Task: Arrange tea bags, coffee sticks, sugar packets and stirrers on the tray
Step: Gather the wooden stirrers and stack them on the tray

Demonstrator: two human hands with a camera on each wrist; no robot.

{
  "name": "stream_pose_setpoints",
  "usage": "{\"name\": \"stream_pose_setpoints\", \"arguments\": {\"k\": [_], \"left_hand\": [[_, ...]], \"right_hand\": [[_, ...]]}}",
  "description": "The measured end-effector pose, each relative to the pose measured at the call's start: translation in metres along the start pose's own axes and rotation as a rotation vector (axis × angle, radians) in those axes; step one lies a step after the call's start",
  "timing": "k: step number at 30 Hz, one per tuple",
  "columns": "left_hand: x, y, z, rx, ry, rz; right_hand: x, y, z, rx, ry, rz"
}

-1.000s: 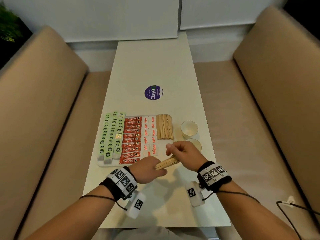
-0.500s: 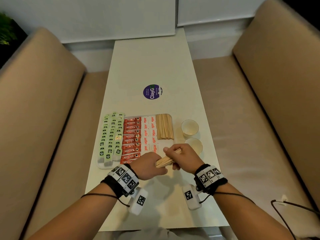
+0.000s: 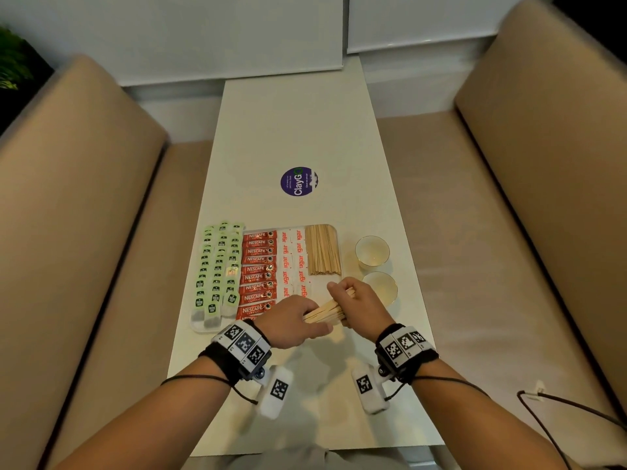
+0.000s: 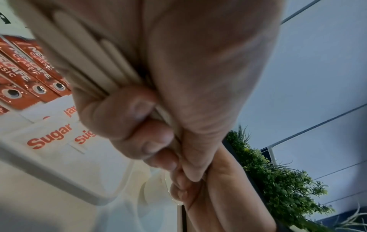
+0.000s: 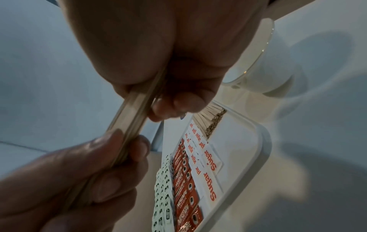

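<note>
Both hands grip one bundle of wooden stirrers [image 3: 324,312]: the left hand [image 3: 291,322] curls round its near end, the right hand [image 3: 359,305] round its far end. The bundle hangs over the tray's [image 3: 334,228] near right corner, beside the sugar packets [image 3: 293,262].

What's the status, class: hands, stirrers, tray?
Left hand and right hand both grip one stirrer bundle above the tray. Near-right tray corner bare. Nothing blocking.

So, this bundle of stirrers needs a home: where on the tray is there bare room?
Bare patch on the tray: its near right corner, bordered by laid stirrers beyond and sugar packets leftward. Tea bags and coffee sticks crowd the rest.
</note>
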State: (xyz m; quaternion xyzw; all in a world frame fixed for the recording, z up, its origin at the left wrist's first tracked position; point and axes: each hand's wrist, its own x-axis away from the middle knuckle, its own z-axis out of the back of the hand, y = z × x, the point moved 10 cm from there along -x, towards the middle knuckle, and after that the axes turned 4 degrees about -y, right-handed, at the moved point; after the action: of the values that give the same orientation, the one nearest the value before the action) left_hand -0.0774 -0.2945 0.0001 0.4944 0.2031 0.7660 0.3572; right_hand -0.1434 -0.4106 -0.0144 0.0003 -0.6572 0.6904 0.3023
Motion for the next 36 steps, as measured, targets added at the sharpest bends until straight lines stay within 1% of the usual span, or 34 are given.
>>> {"name": "stream_pose_setpoints", "arguments": {"k": [3,5,6,8,10,11,12,15,18,22,24,27,30,33,36], "left_hand": [[0.000,-0.006,0.002,0.013,-0.024,0.023],[0.000,-0.009,0.005,-0.025,-0.037,0.041],[0.000,-0.010,0.006,-0.054,-0.046,0.047],[0.001,-0.010,0.009,-0.115,-0.071,0.059],[0.001,-0.009,0.011,-0.181,-0.100,0.067],[0.001,-0.007,0.012,-0.221,-0.114,0.067],[0.001,-0.005,0.012,-0.270,-0.129,0.065],[0.001,0.004,0.010,-0.384,-0.176,0.037],[0.001,0.008,0.009,-0.414,-0.198,0.020],[0.003,0.013,0.017,-0.408,-0.146,-0.015],[0.005,0.017,0.024,-0.388,-0.110,-0.055],[0.007,0.020,0.042,-0.329,-0.025,-0.095],[0.009,0.014,0.059,-0.154,0.077,-0.101],[0.008,0.007,0.066,-0.029,0.214,-0.046],[0.002,0.006,0.065,-0.001,0.354,-0.008]], "right_hand": [[0.001,-0.011,0.003,0.101,-0.010,0.102],[0.003,-0.020,0.007,0.200,-0.005,0.190],[0.004,-0.028,0.008,0.289,-0.009,0.252],[0.012,-0.046,0.001,0.510,-0.065,0.401],[0.023,-0.058,-0.017,0.757,-0.168,0.570],[0.027,-0.060,-0.027,0.869,-0.226,0.615],[0.028,-0.056,-0.035,0.952,-0.281,0.607],[0.024,-0.037,-0.045,1.087,-0.383,0.455],[0.023,-0.026,-0.049,1.159,-0.390,0.372],[0.020,-0.016,-0.047,1.135,-0.367,0.291],[0.019,-0.014,-0.045,1.092,-0.353,0.265],[0.015,-0.011,-0.037,1.008,-0.319,0.226],[0.013,-0.011,-0.026,0.935,-0.267,0.189],[0.011,-0.014,-0.025,0.893,-0.239,0.168],[0.009,-0.020,-0.033,0.876,-0.236,0.174]]}}
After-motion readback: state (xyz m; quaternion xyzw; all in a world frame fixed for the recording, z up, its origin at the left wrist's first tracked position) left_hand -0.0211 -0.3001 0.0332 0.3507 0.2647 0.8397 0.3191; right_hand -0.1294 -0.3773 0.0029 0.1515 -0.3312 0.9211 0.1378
